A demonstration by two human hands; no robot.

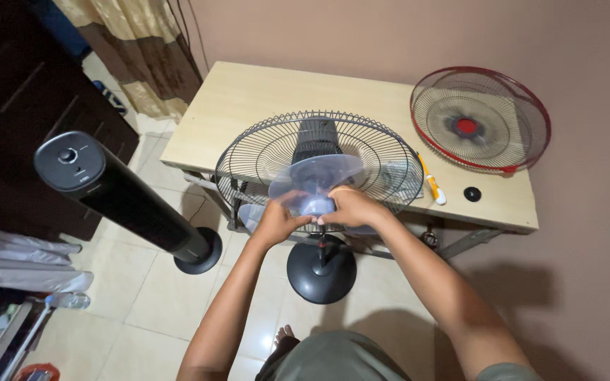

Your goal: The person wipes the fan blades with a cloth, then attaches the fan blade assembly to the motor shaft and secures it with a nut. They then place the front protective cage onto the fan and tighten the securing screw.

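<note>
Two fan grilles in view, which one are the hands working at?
The black wire grille on the standing fan; both hands hold the translucent blade at its centre. The red-rimmed grille leans untouched against the wall.

A translucent pale-blue fan blade (317, 180) sits before a black wire rear grille (262, 152) on a light wooden table (248, 95). At two o'clock lies a red-rimmed front grille (480, 118) with red centre; nearby, a white-and-yellow screwdriver (432, 185) and black cap (471, 194). A black tower fan (118, 190) stands at nine o'clock.

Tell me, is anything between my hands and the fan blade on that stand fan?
Nothing visible: left hand and right hand already grip the translucent fan blade at its hub, ahead of the rear grille.
</note>
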